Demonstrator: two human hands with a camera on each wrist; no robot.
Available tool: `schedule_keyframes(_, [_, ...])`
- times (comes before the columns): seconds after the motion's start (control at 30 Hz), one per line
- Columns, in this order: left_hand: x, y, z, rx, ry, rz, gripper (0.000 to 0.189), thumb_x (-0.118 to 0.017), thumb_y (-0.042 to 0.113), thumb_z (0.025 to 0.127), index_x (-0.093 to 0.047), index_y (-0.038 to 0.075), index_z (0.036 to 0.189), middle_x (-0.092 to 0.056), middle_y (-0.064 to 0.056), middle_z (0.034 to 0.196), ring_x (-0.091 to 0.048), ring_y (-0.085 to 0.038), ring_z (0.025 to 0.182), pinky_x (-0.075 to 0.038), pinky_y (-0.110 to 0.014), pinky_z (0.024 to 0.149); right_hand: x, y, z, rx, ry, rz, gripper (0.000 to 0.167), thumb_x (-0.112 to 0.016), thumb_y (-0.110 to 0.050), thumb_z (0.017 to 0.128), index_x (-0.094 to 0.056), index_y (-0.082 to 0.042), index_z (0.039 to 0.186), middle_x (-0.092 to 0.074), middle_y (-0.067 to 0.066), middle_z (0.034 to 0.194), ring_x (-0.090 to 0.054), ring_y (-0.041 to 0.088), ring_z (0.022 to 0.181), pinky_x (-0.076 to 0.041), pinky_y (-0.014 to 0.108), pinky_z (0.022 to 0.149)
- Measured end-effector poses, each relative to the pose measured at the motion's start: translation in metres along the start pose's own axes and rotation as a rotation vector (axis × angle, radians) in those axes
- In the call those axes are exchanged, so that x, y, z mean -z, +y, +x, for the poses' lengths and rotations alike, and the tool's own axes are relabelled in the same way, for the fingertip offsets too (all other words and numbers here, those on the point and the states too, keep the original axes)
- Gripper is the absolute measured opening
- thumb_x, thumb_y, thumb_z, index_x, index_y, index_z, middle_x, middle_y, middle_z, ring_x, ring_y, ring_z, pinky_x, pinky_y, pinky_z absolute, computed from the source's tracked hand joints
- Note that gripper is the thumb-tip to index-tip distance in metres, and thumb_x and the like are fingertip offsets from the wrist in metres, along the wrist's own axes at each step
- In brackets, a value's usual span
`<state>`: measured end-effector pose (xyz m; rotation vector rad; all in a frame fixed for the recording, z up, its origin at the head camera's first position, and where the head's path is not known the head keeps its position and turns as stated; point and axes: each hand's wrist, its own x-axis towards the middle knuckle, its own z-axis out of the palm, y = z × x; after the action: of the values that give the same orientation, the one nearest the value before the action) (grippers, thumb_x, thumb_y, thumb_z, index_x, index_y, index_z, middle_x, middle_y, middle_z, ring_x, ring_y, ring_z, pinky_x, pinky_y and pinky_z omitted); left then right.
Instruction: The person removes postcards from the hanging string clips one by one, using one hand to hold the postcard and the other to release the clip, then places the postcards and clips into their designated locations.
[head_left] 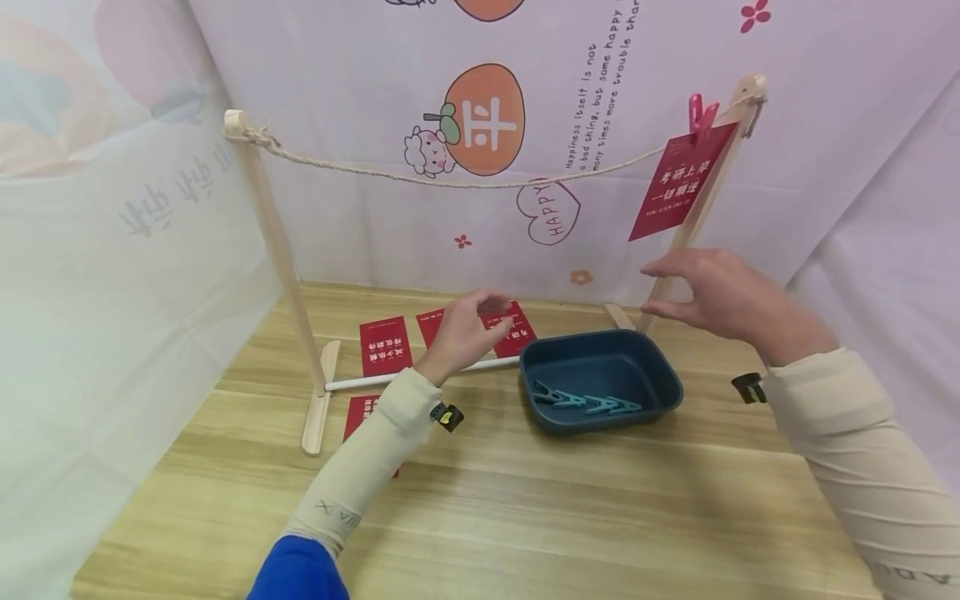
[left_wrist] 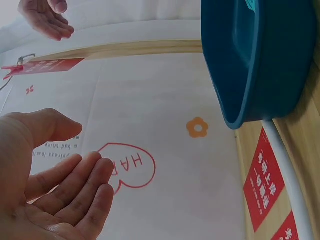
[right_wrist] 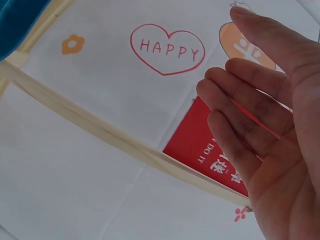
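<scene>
A red card (head_left: 678, 183) with white characters hangs from the rope (head_left: 450, 182) near its right end, clipped by a pink clothespin (head_left: 702, 115). Below this card my right hand (head_left: 723, 296) is in the air beside the right post, fingers apart from the thumb and holding nothing. My left hand (head_left: 467, 333) hovers over red cards on the table, its fingers loosely bent and nothing in them. Between the hands stands a dark blue bin (head_left: 600, 346) with several teal clothespins (head_left: 585, 402) on its floor. Other red cards (head_left: 385, 346) lie around the white rod, some partly behind my left hand and arm.
Wooden posts (head_left: 273, 225) on flat feet hold the rope up at both ends. A white rod (head_left: 363, 382) runs low from the left post toward the bin. Behind the wooden table (head_left: 525, 508) hangs a printed white cloth (head_left: 360, 225).
</scene>
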<state>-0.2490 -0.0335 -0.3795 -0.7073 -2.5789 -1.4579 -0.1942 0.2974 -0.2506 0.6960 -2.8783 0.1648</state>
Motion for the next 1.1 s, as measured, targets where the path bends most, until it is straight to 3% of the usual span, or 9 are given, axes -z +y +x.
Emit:
schedule_keyframes(0.27, [-0.015,0.014,0.014,-0.067,0.040,0.006,0.043,-0.079,0.018,0.095,-0.065,0.009,0.136,-0.072,-0.008,0.134,-0.071,-0.023,0.121,-0.059,-0.034,0.106,0.011,0.001,-0.002,0.006,0.038,-0.025,0.061,-0.093,-0.024,0.082,-0.070,0.000,0.133,-0.072,0.026,0.131,-0.068,0.047,0.123,-0.057,0.063,0.099])
schedule_keyframes(0.5, [-0.026,0.028,0.029,-0.107,0.039,0.025,0.041,-0.077,0.016,0.097,-0.065,0.007,0.135,-0.073,-0.010,0.132,-0.071,-0.024,0.121,-0.058,-0.035,0.107,0.020,0.002,-0.002,-0.023,0.051,-0.033,0.063,-0.093,-0.023,0.081,-0.069,0.000,0.135,-0.071,0.026,0.133,-0.068,0.049,0.123,-0.057,0.063,0.098])
schedule_keyframes(0.8, [-0.036,0.047,0.044,-0.105,0.053,0.039,0.036,-0.074,0.017,0.098,-0.067,0.009,0.133,-0.074,-0.007,0.131,-0.069,-0.021,0.120,-0.057,-0.030,0.106,0.033,0.003,-0.001,0.028,0.176,-0.069,0.062,-0.095,-0.018,0.078,-0.071,0.001,0.132,-0.074,0.027,0.123,-0.072,0.048,0.114,-0.060,0.063,0.093])
schedule_keyframes(1.1, [-0.044,0.059,0.059,-0.130,0.090,0.030,0.034,-0.073,0.017,0.100,-0.067,0.007,0.132,-0.074,-0.008,0.129,-0.069,-0.021,0.119,-0.058,-0.034,0.107,0.044,0.007,-0.001,0.059,0.296,-0.094,0.055,-0.097,-0.012,0.074,-0.073,0.005,0.121,-0.076,0.029,0.110,-0.072,0.047,0.103,-0.061,0.063,0.087])
